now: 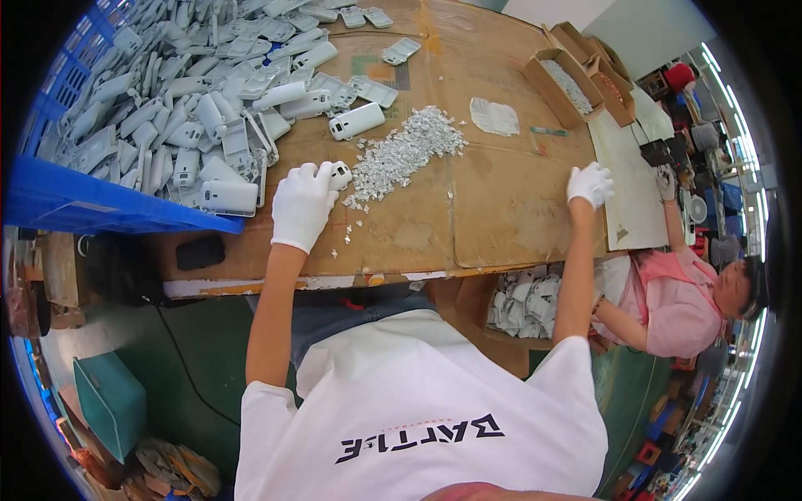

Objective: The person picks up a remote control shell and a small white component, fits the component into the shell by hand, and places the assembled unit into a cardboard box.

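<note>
My left hand, in a white glove, is closed on a small white plastic casing with dark holes at its end. The fingers cover much of it. Just right of that hand, a long pile of small whitish pieces lies on the cardboard-covered table. Another white casing rests at the pile's far left side. My right hand, also gloved, is over the right part of the table with its fingers bent and somewhat apart; I see nothing in it.
A blue crate at the left overflows with white casings. Cardboard boxes with small parts stand far right. Below the table edge, a carton holds white pieces. A person in pink works at the right.
</note>
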`<state>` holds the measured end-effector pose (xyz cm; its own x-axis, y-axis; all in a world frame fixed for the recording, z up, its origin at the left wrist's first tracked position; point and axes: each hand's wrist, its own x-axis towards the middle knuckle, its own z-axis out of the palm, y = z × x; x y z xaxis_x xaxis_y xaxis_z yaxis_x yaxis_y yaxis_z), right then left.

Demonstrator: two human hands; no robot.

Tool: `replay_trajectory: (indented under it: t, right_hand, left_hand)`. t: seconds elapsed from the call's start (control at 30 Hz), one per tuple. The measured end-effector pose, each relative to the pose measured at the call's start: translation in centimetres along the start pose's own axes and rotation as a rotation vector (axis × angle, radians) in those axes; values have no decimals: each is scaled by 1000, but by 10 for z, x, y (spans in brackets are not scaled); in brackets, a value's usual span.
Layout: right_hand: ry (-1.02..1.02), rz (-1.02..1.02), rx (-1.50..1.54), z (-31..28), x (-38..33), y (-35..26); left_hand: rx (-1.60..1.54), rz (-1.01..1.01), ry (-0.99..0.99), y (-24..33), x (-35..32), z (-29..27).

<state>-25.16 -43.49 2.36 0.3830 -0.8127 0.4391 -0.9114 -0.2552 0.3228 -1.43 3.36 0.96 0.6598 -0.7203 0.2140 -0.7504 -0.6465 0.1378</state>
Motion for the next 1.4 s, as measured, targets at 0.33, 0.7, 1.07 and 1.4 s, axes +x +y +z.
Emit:
replay_trajectory:
  t: [0.33,0.7,1.07,1.4]
  right_hand:
    - [65,-829,1184,-121,-176,-159]
    - [-212,-1011,975,-126,-160,-176]
    - [103,-1091,831,-109,-166,-179]
    - [-465,-607,1720,-190,-202,-153]
  left_hand:
    - [192,-96,94,1,13,12]
    - [-876,-337,165,29,-30,-27]
    - [-984,-305,125,57,-36,-24]
    - [-883,-255,174,80,-30,-14]
